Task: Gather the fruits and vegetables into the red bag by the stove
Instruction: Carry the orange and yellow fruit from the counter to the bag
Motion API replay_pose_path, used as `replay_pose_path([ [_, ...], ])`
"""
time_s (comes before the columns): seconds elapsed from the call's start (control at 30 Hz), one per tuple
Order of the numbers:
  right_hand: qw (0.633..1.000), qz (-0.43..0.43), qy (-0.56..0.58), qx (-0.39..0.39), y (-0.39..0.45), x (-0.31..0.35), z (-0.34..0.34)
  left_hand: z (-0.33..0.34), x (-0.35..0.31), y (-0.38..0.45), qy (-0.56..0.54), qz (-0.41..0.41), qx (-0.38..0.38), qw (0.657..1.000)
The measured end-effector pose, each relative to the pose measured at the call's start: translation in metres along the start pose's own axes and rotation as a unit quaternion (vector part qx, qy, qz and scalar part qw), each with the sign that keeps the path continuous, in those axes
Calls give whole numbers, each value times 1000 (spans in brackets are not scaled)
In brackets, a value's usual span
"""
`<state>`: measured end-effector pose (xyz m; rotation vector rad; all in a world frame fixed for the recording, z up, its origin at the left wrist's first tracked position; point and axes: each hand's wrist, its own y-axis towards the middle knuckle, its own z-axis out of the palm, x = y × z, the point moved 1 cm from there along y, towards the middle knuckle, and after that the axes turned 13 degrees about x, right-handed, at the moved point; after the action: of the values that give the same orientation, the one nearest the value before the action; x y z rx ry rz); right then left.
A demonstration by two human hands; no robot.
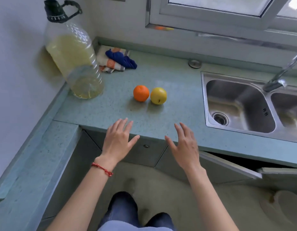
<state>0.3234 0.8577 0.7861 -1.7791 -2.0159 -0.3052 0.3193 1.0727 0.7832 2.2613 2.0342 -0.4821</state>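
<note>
1. Left hand (pixel 118 142) and right hand (pixel 183 145): both empty, fingers spread, over the counter's near edge.
2. Orange (pixel 141 93) and yellow apple (pixel 158 95): side by side, just touching, mid-countertop (pixel 177 90), directly beyond both hands.
3. The orange lies nearer the left hand, the apple nearer the right.
4. Red bag and stove: not in view.

We list an orange (pixel 141 95) and a yellow apple (pixel 158 95), stem toward us, touching, mid-countertop (pixel 177 90), apple nearer the sink-side edge.
</note>
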Motion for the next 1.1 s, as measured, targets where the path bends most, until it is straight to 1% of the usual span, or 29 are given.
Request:
replay_pose_path([
  [0.27,999,39,1,7,103,8,3,-15,36,111,-11,18,22,1000],
  [0.37,998,53,13,15,133,14,3,-20,49,145,-22,29,28,999],
  [0.47,997,71,27,18,156,15,4,-21,58,173,-32,38,49,998],
  [0.6,992,98,77,31,181,15,7,-19,65,199,-79,32,70,994],
  [0.67,985,116,124,36,194,14,10,-17,67,209,-130,17,82,988],
  [0.77,972,139,186,39,211,11,12,-13,67,223,-243,-37,98,964],
  [0.87,950,177,254,46,225,6,17,-7,66,234,-356,-100,107,923],
  [0.93,924,209,315,55,232,1,21,-3,65,238,-420,-137,113,890],
  [1.03,878,245,407,66,241,-3,25,5,63,247,-480,-178,124,850],
  [1.1,865,250,428,73,244,-5,28,8,61,252,-518,-197,121,824],
])
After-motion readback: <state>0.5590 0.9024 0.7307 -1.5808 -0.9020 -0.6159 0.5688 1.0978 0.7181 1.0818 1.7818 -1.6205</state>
